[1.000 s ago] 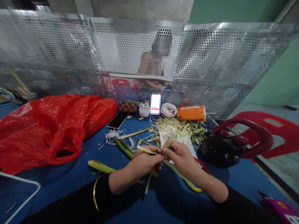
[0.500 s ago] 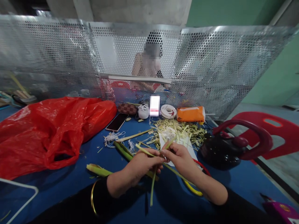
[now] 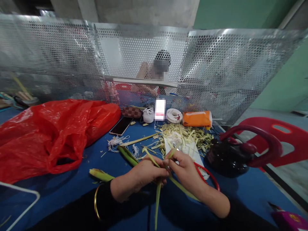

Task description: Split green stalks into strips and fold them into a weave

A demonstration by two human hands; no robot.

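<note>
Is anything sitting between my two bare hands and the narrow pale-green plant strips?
Nothing visible stands in the way: your bare left hand and bare right hand both hold the narrow pale-green plant strips directly.

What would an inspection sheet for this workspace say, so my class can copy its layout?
Surface: blue table, strewn with shredded scraps.
Job's things: pale green strips between the hands.
Clutter: red plastic bag, phone, white string, orange packet, dark kettle.
Grip: left hand and right hand pinch the strips; some fingers hidden.
Cables: none clearly identifiable.
Surroundings: perforated metal screen, a person behind it; red chair at right.
</note>
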